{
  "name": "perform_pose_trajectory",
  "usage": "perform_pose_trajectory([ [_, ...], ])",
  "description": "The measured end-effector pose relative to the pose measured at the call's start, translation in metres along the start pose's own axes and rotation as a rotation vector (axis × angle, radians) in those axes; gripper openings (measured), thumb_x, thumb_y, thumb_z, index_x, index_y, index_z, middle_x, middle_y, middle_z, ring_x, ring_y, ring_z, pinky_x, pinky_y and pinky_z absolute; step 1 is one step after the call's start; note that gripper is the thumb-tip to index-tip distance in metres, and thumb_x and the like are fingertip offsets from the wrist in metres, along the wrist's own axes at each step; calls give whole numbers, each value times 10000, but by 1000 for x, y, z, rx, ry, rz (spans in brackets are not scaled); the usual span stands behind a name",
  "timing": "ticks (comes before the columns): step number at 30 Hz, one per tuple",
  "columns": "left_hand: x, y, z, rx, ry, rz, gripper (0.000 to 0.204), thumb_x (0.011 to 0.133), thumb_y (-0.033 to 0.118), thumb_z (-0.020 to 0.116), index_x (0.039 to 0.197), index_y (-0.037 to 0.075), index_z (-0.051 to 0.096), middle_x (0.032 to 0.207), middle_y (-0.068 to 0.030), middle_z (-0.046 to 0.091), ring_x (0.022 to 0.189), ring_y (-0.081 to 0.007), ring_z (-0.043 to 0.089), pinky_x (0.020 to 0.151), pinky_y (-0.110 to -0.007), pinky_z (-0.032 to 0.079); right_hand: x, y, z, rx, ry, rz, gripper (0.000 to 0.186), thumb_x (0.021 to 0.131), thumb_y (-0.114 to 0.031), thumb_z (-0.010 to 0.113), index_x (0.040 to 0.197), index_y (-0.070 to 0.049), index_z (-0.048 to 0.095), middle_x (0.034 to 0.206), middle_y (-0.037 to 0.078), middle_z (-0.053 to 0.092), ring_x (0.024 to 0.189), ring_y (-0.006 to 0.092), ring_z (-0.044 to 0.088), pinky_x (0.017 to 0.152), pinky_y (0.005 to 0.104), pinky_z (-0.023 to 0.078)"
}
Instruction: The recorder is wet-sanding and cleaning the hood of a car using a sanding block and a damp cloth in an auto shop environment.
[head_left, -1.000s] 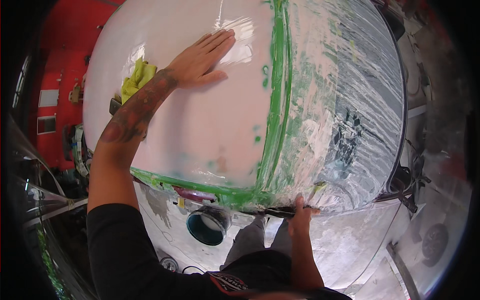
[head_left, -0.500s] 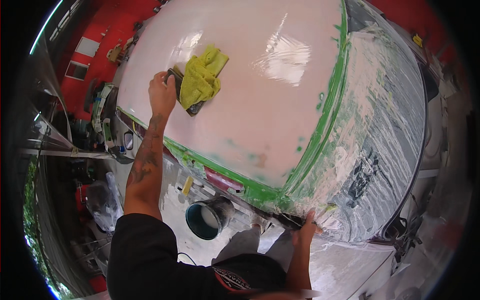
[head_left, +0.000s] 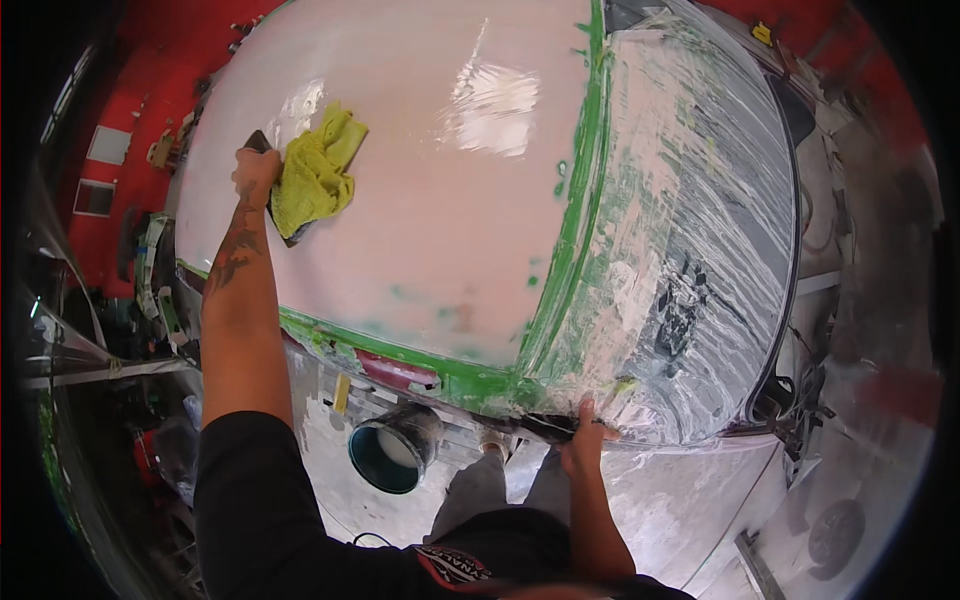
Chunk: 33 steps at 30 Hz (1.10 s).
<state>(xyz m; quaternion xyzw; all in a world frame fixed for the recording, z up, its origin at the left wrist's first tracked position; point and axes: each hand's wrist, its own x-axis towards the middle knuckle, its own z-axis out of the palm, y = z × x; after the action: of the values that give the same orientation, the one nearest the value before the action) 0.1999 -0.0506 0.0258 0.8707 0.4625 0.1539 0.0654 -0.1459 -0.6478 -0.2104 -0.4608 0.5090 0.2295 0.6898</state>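
Note:
My left hand [head_left: 257, 172] is closed on a long, dark, flat sanding block [head_left: 292, 238], which lies on a broad car panel [head_left: 400, 230] coated in pale pink with green edges. A crumpled yellow-green cloth [head_left: 318, 170] overlaps the block's middle and hides most of it; only the dark ends show. My right hand [head_left: 585, 440] rests at the panel's near right corner, thumb spread from the fingers and pointing away from me. Beneath it a dark strip [head_left: 548, 426] runs along the panel edge. Some of its fingers are partly hidden.
Right of the green border lies a grey surface [head_left: 735, 230] smeared with whitish residue. On the floor below the near edge stands a dark bucket [head_left: 388, 450] with cloudy liquid, beside a small yellow block [head_left: 341, 393]. Car parts [head_left: 155, 275] crowd the left side.
The whole view has shifted, so the panel sits farther left and higher in the picture. My left hand still grips the block beside the cloth; my right hand stays at the corner.

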Motion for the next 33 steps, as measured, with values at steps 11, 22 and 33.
perform_pose_trajectory([
  [11, 18, -36, -143, -779, 606, 447, 656, 811, 286, 812, 1321, -11, 525, 1201, -211, 635, 1016, -305, 668, 873, -369, 534, -34, -28, 9, -159, -57, 49, 724, 1033, -566, 455, 1525, -61, 295, 1434, 145, 519, 1199, 317, 618, 856, 485, 551],
  [22, -252, -264, -143, -1627, -109, -347, 535, 1009, 264, 585, 1464, 73, 378, 1305, -177, 578, 1136, -313, 632, 941, -449, 523, -192, -152, 241, -990, -791, -1494, 899, 798, -417, 807, 1519, -78, 392, 1458, 287, 422, 1331, 454, 440, 1073, 506, 397],
  [33, -434, -373, -157, -1530, 98, -1048, 512, 969, 441, 593, 1305, 58, 548, 1190, -150, 633, 1033, -278, 627, 847, -420, 541, -152, -125, 524, -1632, -474, -1983, 781, 743, -652, 745, 1395, -258, 576, 1484, 132, 452, 1414, 476, 313, 1074, 711, 314],
])
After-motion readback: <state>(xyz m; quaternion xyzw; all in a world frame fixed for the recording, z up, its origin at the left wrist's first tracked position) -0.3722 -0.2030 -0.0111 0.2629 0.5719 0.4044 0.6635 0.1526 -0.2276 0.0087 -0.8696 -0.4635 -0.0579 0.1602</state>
